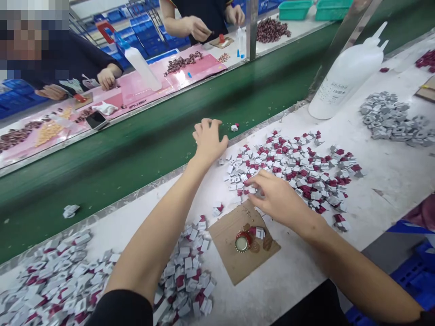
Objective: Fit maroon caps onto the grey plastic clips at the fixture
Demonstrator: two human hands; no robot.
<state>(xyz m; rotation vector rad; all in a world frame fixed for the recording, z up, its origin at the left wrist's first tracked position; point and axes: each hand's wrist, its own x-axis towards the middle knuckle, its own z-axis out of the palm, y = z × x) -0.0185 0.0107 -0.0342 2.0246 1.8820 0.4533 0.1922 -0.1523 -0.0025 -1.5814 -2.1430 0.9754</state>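
My left hand reaches over the near edge of a green conveyor belt, fingers apart and slightly bent, with nothing visible in it. A small grey-and-maroon plastic piece lies on the belt just right of it. My right hand is curled in a pinch at the near edge of a heap of grey-and-maroon pieces; a small piece shows between thumb and forefinger. Below it, a cardboard square bears a red bottle cap, wet brown stains and one piece.
More pieces lie heaped at lower left. A large white squeeze bottle stands by a metal post at right, near a pile of grey parts. Across the belt, two people handle small parts at a bench with a glue bottle.
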